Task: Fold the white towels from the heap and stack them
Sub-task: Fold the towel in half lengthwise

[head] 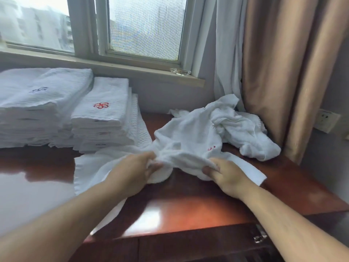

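Observation:
A crumpled white towel (186,140) with a small red emblem lies bunched in the middle of the dark wooden table (198,208). My left hand (136,173) grips its near edge on the left. My right hand (224,174) pinches the same edge on the right. Behind it at the back right sits the heap of loose white towels (243,129). Two stacks of folded white towels stand at the left: a taller stack with a red emblem on top (102,112) and a wider stack with a dark emblem (37,103).
A flat white cloth (88,173) lies on the table under my left forearm. The window sill (105,63) runs behind the stacks, with a glass ashtray (180,71) on it. Curtains (273,63) hang at the right, near a wall socket (325,121).

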A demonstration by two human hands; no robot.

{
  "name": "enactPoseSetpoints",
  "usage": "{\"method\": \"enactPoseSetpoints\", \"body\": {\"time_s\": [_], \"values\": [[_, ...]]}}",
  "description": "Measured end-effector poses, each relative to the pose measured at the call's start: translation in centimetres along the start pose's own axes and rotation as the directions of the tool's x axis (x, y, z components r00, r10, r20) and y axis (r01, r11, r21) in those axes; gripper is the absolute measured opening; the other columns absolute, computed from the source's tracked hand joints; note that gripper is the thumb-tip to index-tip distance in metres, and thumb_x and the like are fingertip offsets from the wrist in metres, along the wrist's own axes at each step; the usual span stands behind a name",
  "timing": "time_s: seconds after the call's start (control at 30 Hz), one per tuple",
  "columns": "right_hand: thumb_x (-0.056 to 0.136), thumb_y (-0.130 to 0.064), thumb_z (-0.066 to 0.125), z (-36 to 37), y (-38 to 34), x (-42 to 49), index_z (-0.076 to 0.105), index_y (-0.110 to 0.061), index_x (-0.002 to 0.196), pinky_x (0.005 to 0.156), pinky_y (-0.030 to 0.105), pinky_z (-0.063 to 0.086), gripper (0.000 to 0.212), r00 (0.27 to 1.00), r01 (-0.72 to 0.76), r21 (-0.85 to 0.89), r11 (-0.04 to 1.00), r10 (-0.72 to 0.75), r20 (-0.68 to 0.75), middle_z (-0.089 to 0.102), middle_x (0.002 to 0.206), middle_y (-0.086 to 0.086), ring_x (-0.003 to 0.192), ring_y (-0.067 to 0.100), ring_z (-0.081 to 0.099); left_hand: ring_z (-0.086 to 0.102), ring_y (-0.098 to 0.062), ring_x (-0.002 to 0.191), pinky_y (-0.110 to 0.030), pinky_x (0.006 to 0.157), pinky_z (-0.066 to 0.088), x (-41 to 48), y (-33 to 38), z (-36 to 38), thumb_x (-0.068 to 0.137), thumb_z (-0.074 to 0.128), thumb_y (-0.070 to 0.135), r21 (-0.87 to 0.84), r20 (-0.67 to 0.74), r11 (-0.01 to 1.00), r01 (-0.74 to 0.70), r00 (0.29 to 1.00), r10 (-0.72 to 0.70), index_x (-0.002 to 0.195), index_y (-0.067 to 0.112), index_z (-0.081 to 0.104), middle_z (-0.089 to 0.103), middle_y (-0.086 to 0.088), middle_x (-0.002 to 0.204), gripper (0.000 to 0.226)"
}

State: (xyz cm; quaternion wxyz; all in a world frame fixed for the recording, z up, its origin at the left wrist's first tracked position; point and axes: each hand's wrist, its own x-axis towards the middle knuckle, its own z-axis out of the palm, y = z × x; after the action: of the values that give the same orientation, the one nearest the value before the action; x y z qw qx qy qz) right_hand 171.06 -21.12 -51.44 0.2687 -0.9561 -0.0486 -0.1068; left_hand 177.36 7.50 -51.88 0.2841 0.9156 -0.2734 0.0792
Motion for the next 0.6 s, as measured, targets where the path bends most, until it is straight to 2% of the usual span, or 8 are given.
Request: {"method": "enactPoseSetpoints", "body": {"time_s": [0.07, 0.13, 0.2, 0.27, 0.33, 0.4, 0.5, 0.6], "values": [[0.096, -0.045, 0.064, -2.3, -1.9, 0.9, 0.048, -0.021, 0.070, 0.058, 0.026, 0.034, 0.039, 0.998, -0.015, 0.016, 1.000, 0.015, 0.058, 0.049, 0.063, -0.012, 0.057, 0.003, 0.044, 0.060, -0.021, 0.076, -0.038, 0.072, 0.045, 0.4, 0.9, -1.8, 0.098, 0.044, 0.057, -0.175, 0.017, 0.984, 0.039, 0.999, -0.036, 0.085, 0.019, 0.057, 0.062, 0.003, 0.076, 0.042], [0.081, -0.064, 0.070, -5.6, -4.5, 1.7, 0.054, -0.021, 0.074, 0.060, 0.023, 0.037, 0.047, 0.959, -0.044, -0.030, 0.999, 0.051, 0.278, 0.052, 0.065, -0.012, 0.057, 0.002, 0.047, 0.061, -0.013, 0.070, -0.035, 0.074, 0.047, 0.7, 1.9, -4.4, 0.094, 0.043, 0.068, -0.290, 0.182, 0.952, 0.102, 0.982, -0.049, 0.081, 0.016, 0.061, 0.065, 0.004, 0.073, 0.057], [0.061, -0.071, 0.079, -8.7, -6.9, 2.4, 0.064, -0.031, 0.084, 0.063, 0.017, 0.042, 0.049, 0.864, -0.094, -0.126, 0.988, 0.143, 0.483, 0.065, 0.072, -0.016, 0.065, 0.000, 0.061, 0.070, -0.008, 0.088, -0.031, 0.087, 0.052, 0.9, 2.5, -7.0, 0.081, 0.052, 0.081, -0.407, 0.416, 0.893, 0.194, 0.909, -0.008, 0.094, 0.023, 0.072, 0.075, 0.008, 0.090, 0.063], [0.061, -0.060, 0.086, -10.1, -8.3, 3.3, 0.065, -0.040, 0.087, 0.059, 0.017, 0.042, 0.039, 0.814, -0.033, -0.395, 0.918, 0.254, 0.523, 0.070, 0.081, -0.016, 0.074, 0.001, 0.065, 0.072, -0.018, 0.098, -0.037, 0.091, 0.055, 1.3, 2.4, -8.7, 0.065, 0.069, 0.079, -0.323, 0.546, 0.932, 0.168, 0.837, 0.039, 0.100, 0.024, 0.073, 0.076, 0.002, 0.099, 0.065], [0.072, -0.045, 0.085, -10.0, -8.3, 5.0, 0.060, -0.032, 0.087, 0.063, 0.026, 0.045, 0.032, 0.883, 0.014, -0.638, 0.770, 0.290, 0.370, 0.065, 0.084, -0.010, 0.081, 0.011, 0.063, 0.073, -0.019, 0.089, -0.038, 0.085, 0.058, 1.6, 2.4, -9.1, 0.055, 0.080, 0.073, -0.011, 0.596, 0.992, 0.123, 0.798, -0.092, 0.092, 0.021, 0.074, 0.076, 0.001, 0.090, 0.065], [0.083, -0.039, 0.075, -8.7, -7.3, 6.1, 0.060, -0.030, 0.096, 0.081, 0.035, 0.049, 0.021, 0.991, -0.060, -0.721, 0.690, 0.128, 0.040, 0.062, 0.096, -0.006, 0.096, 0.025, 0.060, 0.073, -0.015, 0.074, -0.032, 0.069, 0.059, 2.0, 2.0, -8.2, 0.059, 0.083, 0.056, 0.094, 0.560, 0.983, 0.155, 0.808, -0.181, 0.079, 0.020, 0.076, 0.075, 0.004, 0.077, 0.042], [0.084, -0.035, 0.070, -6.8, -4.7, 5.5, 0.054, -0.020, 0.129, 0.098, 0.048, 0.036, 0.050, 0.850, -0.348, -0.607, 0.715, -0.034, -0.526, 0.053, 0.125, 0.013, 0.116, 0.037, 0.047, 0.067, -0.014, 0.065, -0.029, 0.064, 0.051, 1.8, 1.5, -6.2, 0.066, 0.074, 0.041, -0.214, 0.422, 0.950, 0.228, 0.898, -0.121, 0.071, 0.018, 0.073, 0.071, 0.004, 0.069, 0.023], [0.077, -0.035, 0.083, -4.5, -1.5, 3.7, 0.054, -0.013, 0.124, 0.091, 0.052, 0.038, 0.059, 0.747, -0.452, -0.489, 0.746, 0.017, -0.665, 0.054, 0.122, 0.020, 0.111, 0.040, 0.050, 0.064, -0.018, 0.082, -0.031, 0.069, 0.047, 2.4, 0.7, -4.5, 0.083, 0.067, 0.040, -0.206, 0.125, 0.948, 0.244, 0.967, -0.222, 0.074, 0.027, 0.068, 0.072, 0.004, 0.084, 0.016]]}}
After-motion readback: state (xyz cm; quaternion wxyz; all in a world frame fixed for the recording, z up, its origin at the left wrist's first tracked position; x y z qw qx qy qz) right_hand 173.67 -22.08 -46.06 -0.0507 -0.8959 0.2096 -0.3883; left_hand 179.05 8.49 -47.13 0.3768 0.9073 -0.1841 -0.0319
